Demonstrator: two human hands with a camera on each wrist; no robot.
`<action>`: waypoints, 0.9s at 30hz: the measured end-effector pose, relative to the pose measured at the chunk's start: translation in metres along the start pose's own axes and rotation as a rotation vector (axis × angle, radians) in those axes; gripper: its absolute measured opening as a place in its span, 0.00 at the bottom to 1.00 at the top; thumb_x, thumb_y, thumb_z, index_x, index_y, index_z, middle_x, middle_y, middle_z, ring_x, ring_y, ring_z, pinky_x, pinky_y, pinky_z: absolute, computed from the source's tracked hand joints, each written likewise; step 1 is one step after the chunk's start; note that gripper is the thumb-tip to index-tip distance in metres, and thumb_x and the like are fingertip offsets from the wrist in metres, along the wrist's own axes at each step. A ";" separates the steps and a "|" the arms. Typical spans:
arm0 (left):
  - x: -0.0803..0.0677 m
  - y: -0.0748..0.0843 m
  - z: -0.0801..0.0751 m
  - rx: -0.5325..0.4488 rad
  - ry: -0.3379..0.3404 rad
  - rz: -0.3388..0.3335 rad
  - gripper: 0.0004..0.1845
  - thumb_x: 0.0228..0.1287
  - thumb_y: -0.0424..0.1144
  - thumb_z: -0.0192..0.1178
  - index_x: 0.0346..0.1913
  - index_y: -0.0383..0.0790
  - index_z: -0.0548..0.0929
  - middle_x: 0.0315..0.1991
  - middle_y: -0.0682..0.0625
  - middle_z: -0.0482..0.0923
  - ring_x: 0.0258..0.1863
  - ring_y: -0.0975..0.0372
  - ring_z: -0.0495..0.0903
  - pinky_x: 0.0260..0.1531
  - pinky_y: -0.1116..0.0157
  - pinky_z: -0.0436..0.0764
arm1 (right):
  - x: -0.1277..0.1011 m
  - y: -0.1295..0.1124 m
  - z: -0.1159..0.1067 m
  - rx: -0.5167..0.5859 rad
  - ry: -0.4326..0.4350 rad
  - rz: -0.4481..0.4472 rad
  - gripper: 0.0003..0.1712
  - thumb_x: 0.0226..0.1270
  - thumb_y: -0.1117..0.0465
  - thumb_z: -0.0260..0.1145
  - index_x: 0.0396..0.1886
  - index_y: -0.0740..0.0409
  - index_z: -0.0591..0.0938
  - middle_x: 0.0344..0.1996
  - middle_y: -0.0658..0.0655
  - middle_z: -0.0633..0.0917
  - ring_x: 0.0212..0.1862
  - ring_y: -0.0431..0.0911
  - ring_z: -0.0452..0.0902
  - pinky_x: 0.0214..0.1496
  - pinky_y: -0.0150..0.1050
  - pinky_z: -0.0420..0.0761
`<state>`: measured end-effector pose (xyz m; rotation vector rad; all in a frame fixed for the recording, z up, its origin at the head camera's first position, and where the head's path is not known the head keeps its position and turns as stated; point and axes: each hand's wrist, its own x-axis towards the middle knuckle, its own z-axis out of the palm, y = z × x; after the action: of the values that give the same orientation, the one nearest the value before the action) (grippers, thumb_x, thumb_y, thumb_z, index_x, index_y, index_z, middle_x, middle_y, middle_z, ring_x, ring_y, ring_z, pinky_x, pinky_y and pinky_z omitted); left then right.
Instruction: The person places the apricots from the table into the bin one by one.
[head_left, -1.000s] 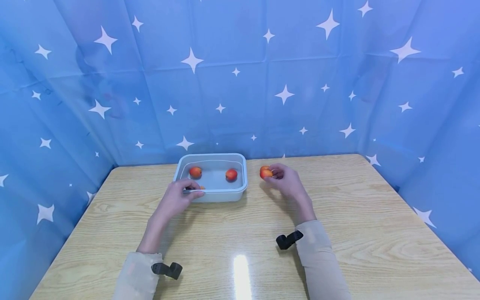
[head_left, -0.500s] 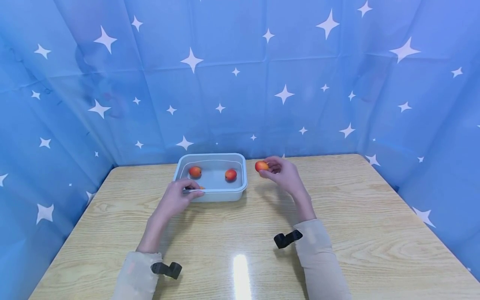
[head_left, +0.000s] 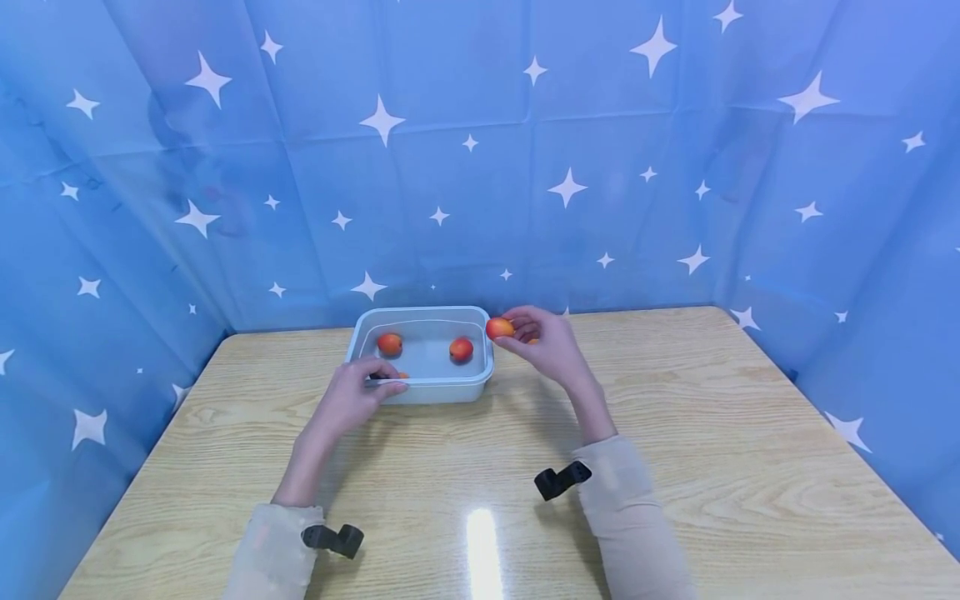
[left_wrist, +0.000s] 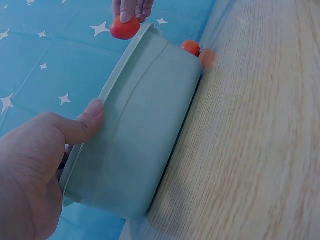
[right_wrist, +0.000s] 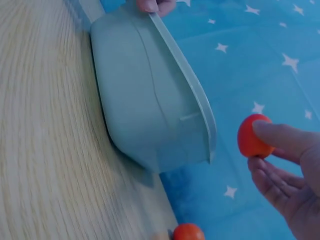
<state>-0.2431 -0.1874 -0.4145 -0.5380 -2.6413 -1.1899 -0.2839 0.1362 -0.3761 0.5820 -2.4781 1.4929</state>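
My left hand (head_left: 352, 398) grips the near left rim of a pale blue plastic food container (head_left: 442, 392), thumb on the outside as the left wrist view shows. Between thumb and fingertips, my right hand (head_left: 553, 348) pinches a round red-and-orange fruit (head_left: 499, 328), raised at the container's right rim. Two similar fruits lie inside, one at the left (head_left: 390, 344) and one at the right (head_left: 461, 349). A sliver of another orange fruit (head_left: 403, 375) shows by my left fingers, mostly hidden behind the front wall.
One more red-orange fruit (right_wrist: 188, 232) rests on the wooden table (head_left: 420, 475) right of the container, largely covered by my right hand in the head view. A blue curtain (head_left: 480, 183) with white stars hangs close behind the table's back edge.
My right hand has lifted the fruit from the table and carried it left to the container's right rim. The left hand keeps its hold on the rim, unmoved.
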 end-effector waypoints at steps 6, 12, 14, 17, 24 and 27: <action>0.001 0.000 0.000 -0.005 -0.002 0.002 0.05 0.62 0.40 0.73 0.37 0.45 0.87 0.36 0.54 0.83 0.40 0.59 0.80 0.47 0.55 0.78 | 0.001 -0.004 0.009 0.000 -0.026 0.013 0.20 0.61 0.61 0.77 0.51 0.61 0.83 0.42 0.58 0.86 0.41 0.50 0.81 0.48 0.44 0.80; 0.001 0.000 0.001 0.003 -0.002 -0.008 0.05 0.62 0.41 0.73 0.37 0.46 0.87 0.36 0.56 0.84 0.40 0.59 0.80 0.47 0.55 0.78 | 0.003 -0.008 0.018 -0.036 -0.047 0.005 0.20 0.62 0.60 0.77 0.52 0.60 0.84 0.40 0.56 0.86 0.40 0.49 0.81 0.45 0.43 0.81; 0.001 0.000 0.000 0.006 -0.002 -0.006 0.05 0.62 0.41 0.73 0.37 0.45 0.87 0.36 0.55 0.84 0.40 0.59 0.80 0.47 0.55 0.78 | 0.004 -0.009 0.021 -0.049 -0.055 -0.008 0.20 0.61 0.59 0.77 0.52 0.60 0.84 0.39 0.55 0.86 0.39 0.48 0.81 0.44 0.42 0.81; 0.001 0.000 0.000 0.009 -0.001 -0.002 0.05 0.62 0.41 0.73 0.37 0.46 0.87 0.36 0.55 0.84 0.40 0.59 0.80 0.47 0.55 0.78 | 0.006 -0.010 0.027 -0.054 -0.072 -0.035 0.20 0.61 0.60 0.77 0.52 0.61 0.85 0.38 0.55 0.86 0.38 0.48 0.81 0.44 0.42 0.82; 0.000 0.000 0.001 0.013 0.002 -0.006 0.05 0.62 0.41 0.73 0.37 0.46 0.87 0.35 0.56 0.84 0.40 0.59 0.80 0.46 0.55 0.78 | 0.008 -0.014 0.040 -0.081 -0.122 -0.060 0.20 0.62 0.61 0.76 0.52 0.61 0.85 0.40 0.57 0.86 0.39 0.47 0.82 0.43 0.40 0.82; 0.000 0.000 0.001 0.016 0.003 -0.003 0.05 0.62 0.41 0.73 0.37 0.46 0.87 0.35 0.56 0.83 0.39 0.59 0.79 0.47 0.55 0.78 | 0.009 -0.017 0.046 -0.087 -0.138 -0.071 0.20 0.63 0.62 0.76 0.53 0.62 0.84 0.41 0.58 0.87 0.40 0.47 0.83 0.44 0.40 0.83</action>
<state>-0.2434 -0.1866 -0.4154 -0.5287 -2.6478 -1.1682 -0.2832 0.0866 -0.3813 0.7720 -2.5796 1.3541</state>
